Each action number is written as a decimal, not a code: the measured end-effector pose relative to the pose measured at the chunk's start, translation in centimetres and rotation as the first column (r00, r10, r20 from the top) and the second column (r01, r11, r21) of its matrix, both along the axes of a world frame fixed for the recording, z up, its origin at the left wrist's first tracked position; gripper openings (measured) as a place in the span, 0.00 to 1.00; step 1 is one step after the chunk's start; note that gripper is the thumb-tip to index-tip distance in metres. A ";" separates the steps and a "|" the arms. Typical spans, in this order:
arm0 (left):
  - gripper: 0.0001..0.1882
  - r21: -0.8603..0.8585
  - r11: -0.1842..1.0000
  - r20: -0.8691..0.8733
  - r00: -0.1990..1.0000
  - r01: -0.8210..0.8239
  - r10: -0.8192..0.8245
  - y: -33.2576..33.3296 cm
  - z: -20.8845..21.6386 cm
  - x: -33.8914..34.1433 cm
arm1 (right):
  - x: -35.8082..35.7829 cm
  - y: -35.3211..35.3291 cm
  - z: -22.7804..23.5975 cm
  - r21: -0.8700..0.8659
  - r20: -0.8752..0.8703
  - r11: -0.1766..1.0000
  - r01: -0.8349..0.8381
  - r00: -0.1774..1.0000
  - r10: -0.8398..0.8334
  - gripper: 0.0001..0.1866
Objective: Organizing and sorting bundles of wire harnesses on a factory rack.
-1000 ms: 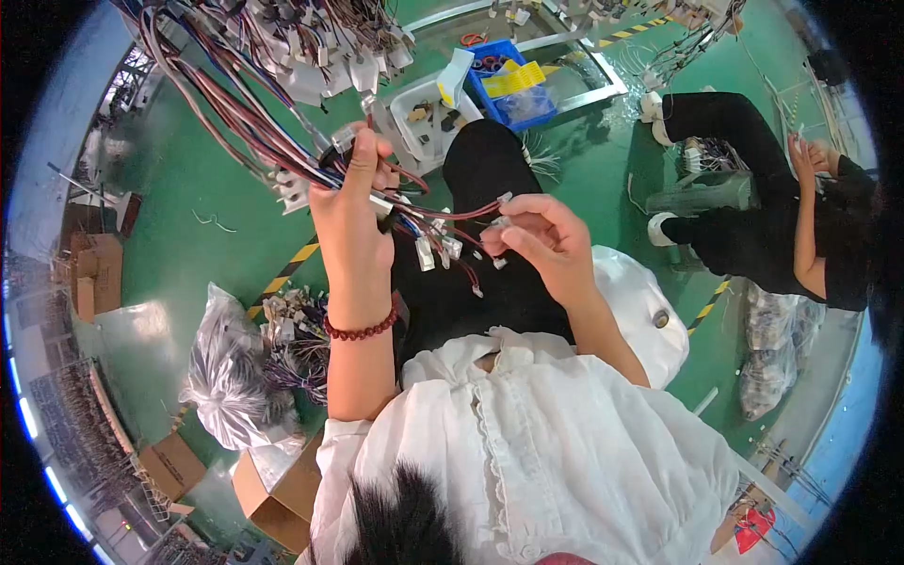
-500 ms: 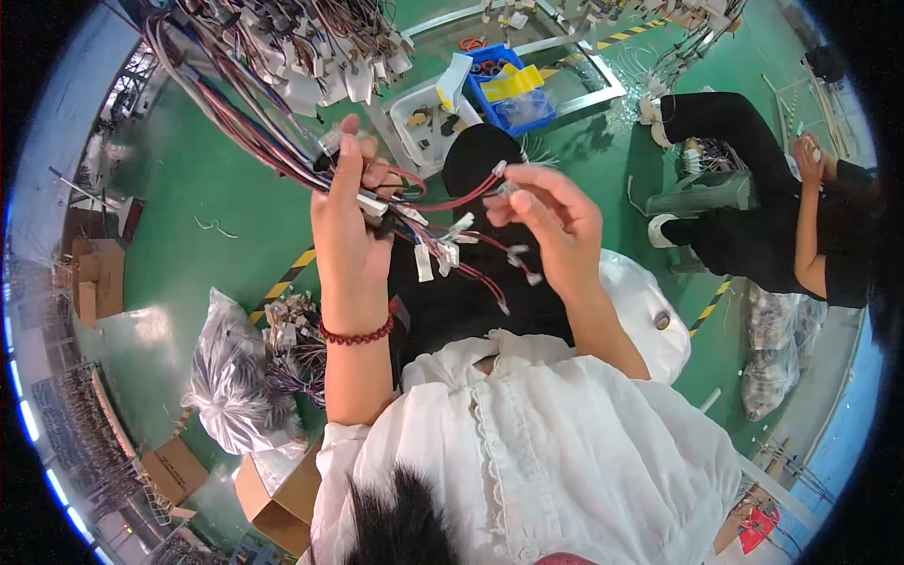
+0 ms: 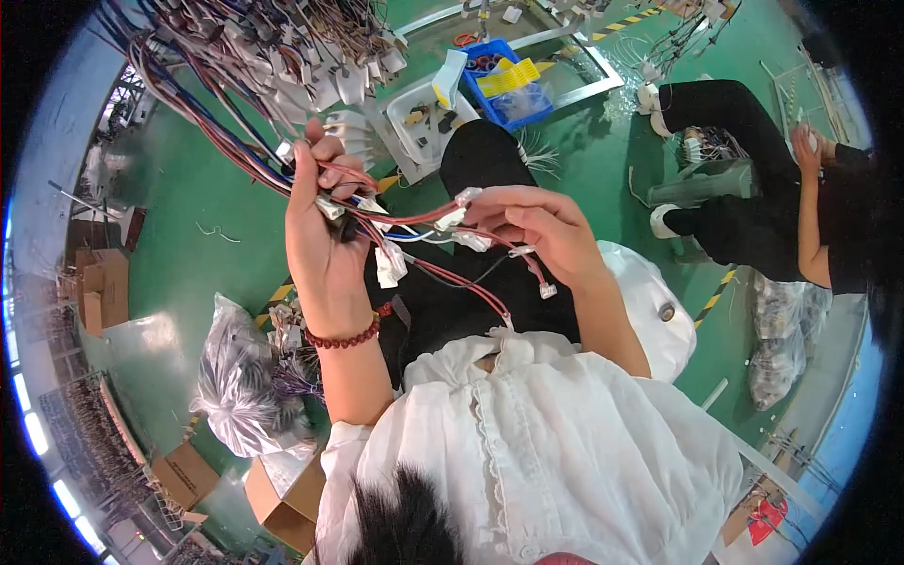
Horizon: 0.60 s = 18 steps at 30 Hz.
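Observation:
My left hand [image 3: 325, 202], with a dark red bead bracelet at its wrist, is closed round a wire harness [image 3: 231, 141] of red, white, blue and black wires. Past my palm the wires fan out over my black-clad lap and end in white connectors [image 3: 452, 219]. White tags [image 3: 389, 266] hang among them. My right hand [image 3: 551, 231] has its fingers bent over some of these ends, close to a white connector; its fingertips are partly hidden. Other red wire ends [image 3: 490, 299] dangle loose below my hands.
Many harnesses [image 3: 292, 47] hang at upper left. Ahead are a blue bin [image 3: 508, 85] and a white tray [image 3: 410, 122]. Filled plastic bags [image 3: 231, 377] and an open carton [image 3: 282, 494] lie at lower left. Another person [image 3: 753, 188] sits at right.
My left hand has shifted slightly left and downward with the harness. The wire ends have spread apart, and my right hand has turned, its fingers now lying across the connectors.

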<state>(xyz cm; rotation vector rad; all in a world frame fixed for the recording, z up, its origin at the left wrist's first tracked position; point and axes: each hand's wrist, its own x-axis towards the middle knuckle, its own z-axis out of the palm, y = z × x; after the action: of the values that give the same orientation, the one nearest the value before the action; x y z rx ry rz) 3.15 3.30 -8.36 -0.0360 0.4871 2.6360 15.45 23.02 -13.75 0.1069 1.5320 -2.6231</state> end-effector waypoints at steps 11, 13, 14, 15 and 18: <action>0.16 -0.058 0.993 -0.039 0.995 -0.098 0.096 -0.2 0.1 -0.3 | 1.7 0.7 -0.7 0.082 -0.315 0.985 0.153 0.942 -0.120 0.10; 0.15 -0.056 0.993 -0.021 0.995 -0.100 0.099 -0.3 0.0 -0.5 | 1.9 0.6 -0.4 0.129 -0.274 0.981 0.145 0.956 -0.105 0.10; 0.15 -0.053 0.993 -0.002 0.995 -0.103 0.103 -0.3 0.0 -0.6 | 2.0 0.5 -0.3 0.130 -0.275 0.981 0.145 0.956 -0.105 0.10; 0.15 -0.052 0.993 -0.003 0.995 -0.103 0.103 -0.3 0.0 -0.5 | 2.1 0.3 -0.2 0.108 -0.214 0.981 0.163 0.967 -0.137 0.10; 0.13 -0.225 0.947 -0.055 0.974 -0.228 0.221 -0.2 -0.3 -0.4 | 2.1 0.0 0.0 0.005 -0.130 0.981 0.195 0.973 -0.192 0.11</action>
<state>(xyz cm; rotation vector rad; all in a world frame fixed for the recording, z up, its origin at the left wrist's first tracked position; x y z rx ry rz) 2.79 3.06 -8.68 -0.1342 0.8431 2.7888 17.50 23.00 -13.76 0.0941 1.6648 -2.8176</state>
